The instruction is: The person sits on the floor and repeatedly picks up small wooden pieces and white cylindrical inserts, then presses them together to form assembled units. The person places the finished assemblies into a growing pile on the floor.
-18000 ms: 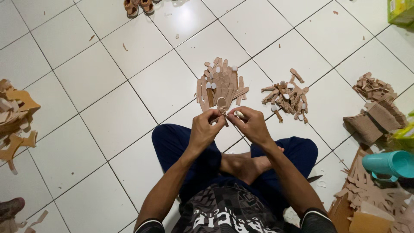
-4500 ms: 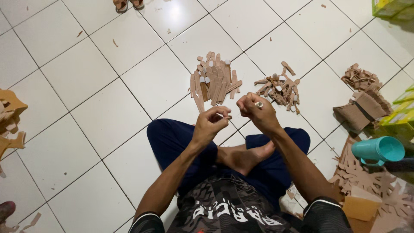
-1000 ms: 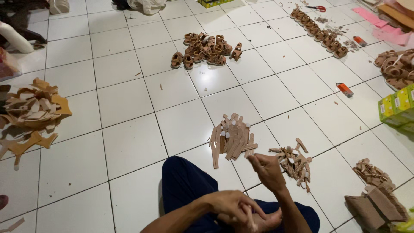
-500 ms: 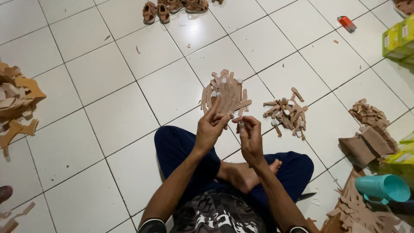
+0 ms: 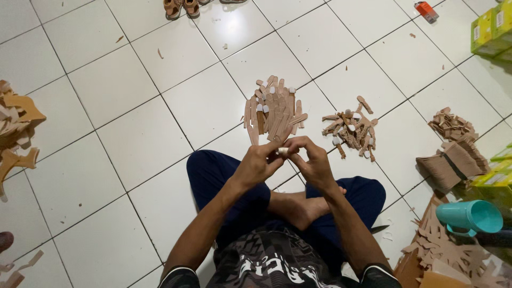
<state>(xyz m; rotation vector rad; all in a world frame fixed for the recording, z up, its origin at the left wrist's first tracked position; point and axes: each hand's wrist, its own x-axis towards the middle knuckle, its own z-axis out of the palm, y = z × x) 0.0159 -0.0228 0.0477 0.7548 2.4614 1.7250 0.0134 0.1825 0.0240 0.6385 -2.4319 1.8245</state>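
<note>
1. While seated cross-legged on the white tiled floor (image 5: 144, 133), the person brings both hands together above the knees. The left hand (image 5: 255, 166) and right hand (image 5: 314, 162) pinch one small tan leather strap (image 5: 283, 151) between thumbs and fingertips; fingers narrow, closed on the piece.
2. The strap's pale end shows between the two thumbs; whether it carries a sticker or glue cannot be told.
3. Handling judgement: the piece is thin and floppy, so a fingertip grip close to the pale end, with both hands steadying each other, looks the surest way to keep it aligned.
4. Just ahead of the hands lies a flat stack of long straps (image 5: 273, 109), some with white tabs. To its right, apart, a looser heap of short pieces (image 5: 351, 129).
5. Containers: a teal plastic cup (image 5: 469, 216) lies on its side at right, mouth toward the camera; nothing visible inside. Green cardboard boxes (image 5: 493, 29) at top right, closed, contents hidden.
6. Brown cut-out scraps (image 5: 18, 125) piled at left edge.
</note>
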